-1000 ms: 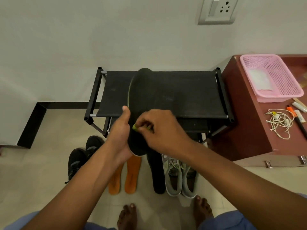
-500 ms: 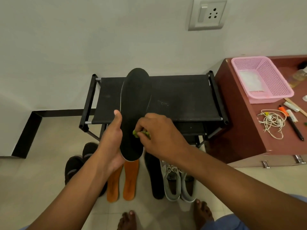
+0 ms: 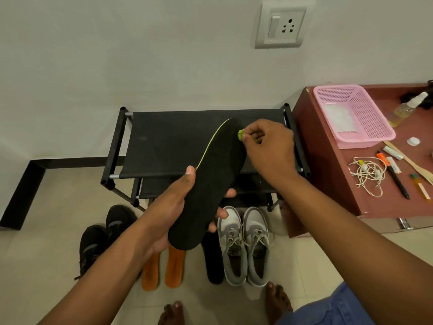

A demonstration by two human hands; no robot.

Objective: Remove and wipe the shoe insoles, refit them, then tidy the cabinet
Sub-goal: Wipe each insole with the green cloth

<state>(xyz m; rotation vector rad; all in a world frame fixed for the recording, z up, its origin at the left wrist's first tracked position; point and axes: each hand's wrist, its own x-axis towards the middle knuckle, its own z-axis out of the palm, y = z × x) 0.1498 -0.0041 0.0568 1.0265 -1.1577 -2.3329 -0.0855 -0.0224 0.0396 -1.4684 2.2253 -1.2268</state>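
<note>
My left hand (image 3: 174,212) grips a black insole (image 3: 210,184) with a green edge by its heel end, tilted up to the right over the black shoe rack (image 3: 164,141). My right hand (image 3: 269,148) pinches a small green cloth (image 3: 240,133) against the insole's toe end. On the floor below lie two orange insoles (image 3: 164,268), another black insole (image 3: 213,261), a pair of grey sneakers (image 3: 246,245) and a pair of black shoes (image 3: 103,238).
A brown cabinet (image 3: 328,174) stands to the right, carrying a pink basket (image 3: 365,118), a spray bottle (image 3: 407,106), a tangled white cord (image 3: 367,174), pens and a wooden stick. A wall socket (image 3: 281,26) is above. My bare feet (image 3: 278,303) stand on the tile floor.
My right hand with the green cloth slid from the insole's heel area up to its toe end. The left hand tilted the insole to the right.
</note>
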